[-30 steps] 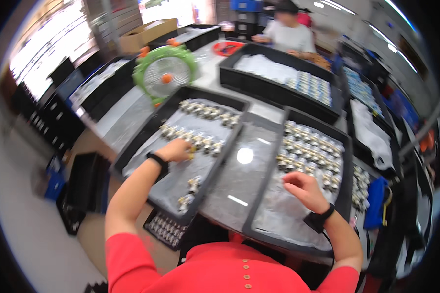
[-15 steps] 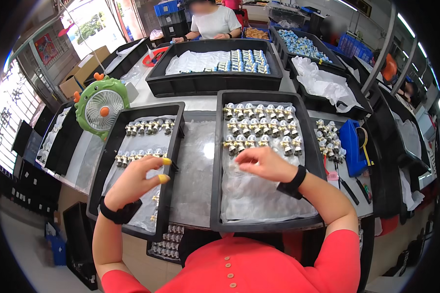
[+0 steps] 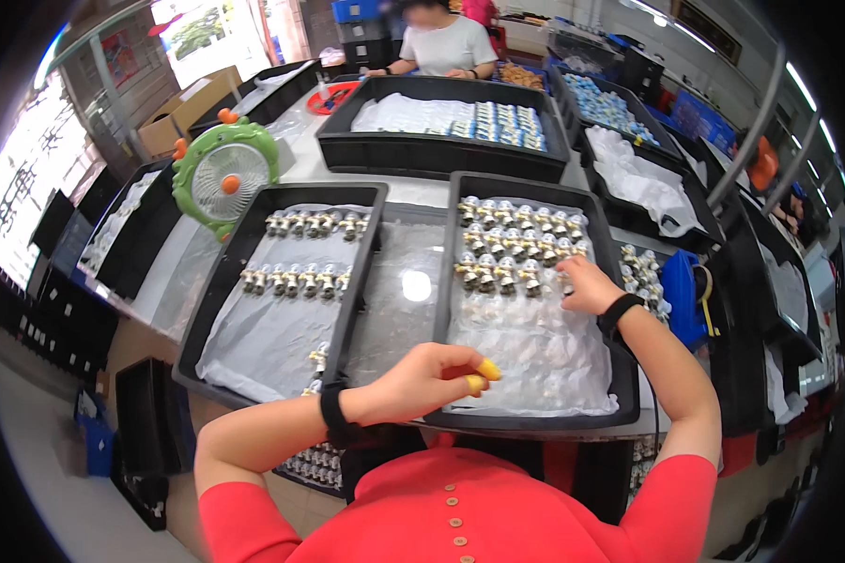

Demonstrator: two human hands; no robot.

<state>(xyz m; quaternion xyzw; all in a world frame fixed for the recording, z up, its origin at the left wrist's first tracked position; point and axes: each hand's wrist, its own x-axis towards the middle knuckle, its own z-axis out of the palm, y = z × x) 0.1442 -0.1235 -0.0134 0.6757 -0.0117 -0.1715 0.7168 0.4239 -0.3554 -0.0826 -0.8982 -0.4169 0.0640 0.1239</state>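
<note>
My right hand (image 3: 591,287) is at the right end of the lowest row of small white-and-gold figurines (image 3: 505,272) in the right black tray (image 3: 443,328). Its fingers close on one figurine there, largely covered by the hand. Over the near left part of the same tray hangs my left hand (image 3: 432,383), yellow covers on thumb and index finger. Those two fingertips are close together but apart, with nothing visible between them. The left black tray (image 3: 371,253) holds two rows of similar figurines (image 3: 296,280) on white sheeting, plus a few near its lower right corner.
A green fan (image 3: 230,180) stands behind the left tray. Farther back is a big black tray (image 3: 441,159) with blue-and-white figurines. More figurines (image 3: 643,277) lie right of my tray, beside a blue holder (image 3: 683,291). A person in white (image 3: 448,47) sits across the table.
My left hand has moved right, from the left tray to over the right one, its fingers drawing together. My right hand has moved right and away from me onto the row's end. The view has shifted.
</note>
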